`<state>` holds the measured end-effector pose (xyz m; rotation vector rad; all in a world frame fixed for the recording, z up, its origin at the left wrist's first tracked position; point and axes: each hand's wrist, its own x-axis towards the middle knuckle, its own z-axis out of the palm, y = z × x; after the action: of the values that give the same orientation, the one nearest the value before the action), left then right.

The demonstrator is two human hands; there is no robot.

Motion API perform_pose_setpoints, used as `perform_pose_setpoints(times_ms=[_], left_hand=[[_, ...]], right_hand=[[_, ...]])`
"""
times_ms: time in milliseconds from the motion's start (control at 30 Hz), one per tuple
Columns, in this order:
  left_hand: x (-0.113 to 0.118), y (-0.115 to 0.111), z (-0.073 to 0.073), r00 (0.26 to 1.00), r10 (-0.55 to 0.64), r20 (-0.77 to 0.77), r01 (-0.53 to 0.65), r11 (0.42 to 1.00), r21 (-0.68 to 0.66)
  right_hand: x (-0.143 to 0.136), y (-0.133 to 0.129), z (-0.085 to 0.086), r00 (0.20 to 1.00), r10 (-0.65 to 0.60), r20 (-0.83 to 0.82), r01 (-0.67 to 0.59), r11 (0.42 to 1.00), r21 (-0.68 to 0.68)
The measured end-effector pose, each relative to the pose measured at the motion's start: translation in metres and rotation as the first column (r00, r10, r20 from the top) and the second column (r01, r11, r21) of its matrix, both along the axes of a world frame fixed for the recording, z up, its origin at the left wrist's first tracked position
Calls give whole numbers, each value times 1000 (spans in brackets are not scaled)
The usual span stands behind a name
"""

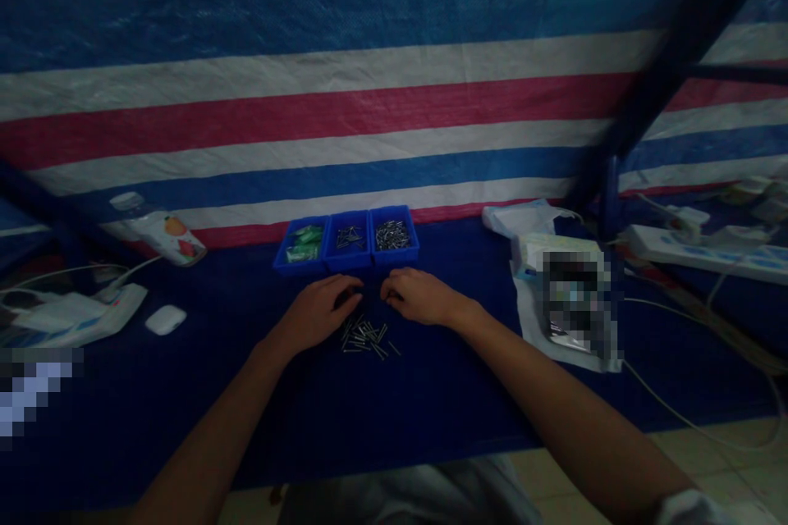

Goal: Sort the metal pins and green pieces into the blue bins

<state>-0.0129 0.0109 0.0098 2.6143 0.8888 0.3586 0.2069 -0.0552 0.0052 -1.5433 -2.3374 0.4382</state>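
**Two curled hands flank a loose pile of metal fasteners**

The loose pile of slim fasteners (364, 335) lies on the dark blue tabletop (394, 418) in front of the person, probably spread there so single pieces are easy to pick out. Taking the pile as the clock's centre, the left hand (320, 312) is at ten o'clock, just beside it, and the right hand (419, 296) at two. Both have bent fingers with the tips turned inward, a pose that seems suited to small parts; I cannot tell whether either pinches a piece or is bare.

Three blue bins stand in a row, presumably to keep kinds apart within reach: the left bin (300, 267), with green packets, at eleven; the middle bin (346, 264), with a few thin pieces, at twelve; the right bin (395, 258), much fuller of small metal pieces, between twelve and one.

The piled fasteners look thin, straight and silvery-grey, crossing at many angles, with one stray at four o'clock. Dim light hides whether they are screws or nails.
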Motion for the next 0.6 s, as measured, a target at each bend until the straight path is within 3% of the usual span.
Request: perform_pose_setpoints(times_ms=[300,600], left_hand=[[2,0,0,1000,0,6,0,1000,-16],[1,1,-3,1000,-11,-19,11,1000,-8]], right_hand=[[-5,-3,1,997,-38,63,30,990,135],[-8,-2,-2,987,-28,156,8,992,127]])
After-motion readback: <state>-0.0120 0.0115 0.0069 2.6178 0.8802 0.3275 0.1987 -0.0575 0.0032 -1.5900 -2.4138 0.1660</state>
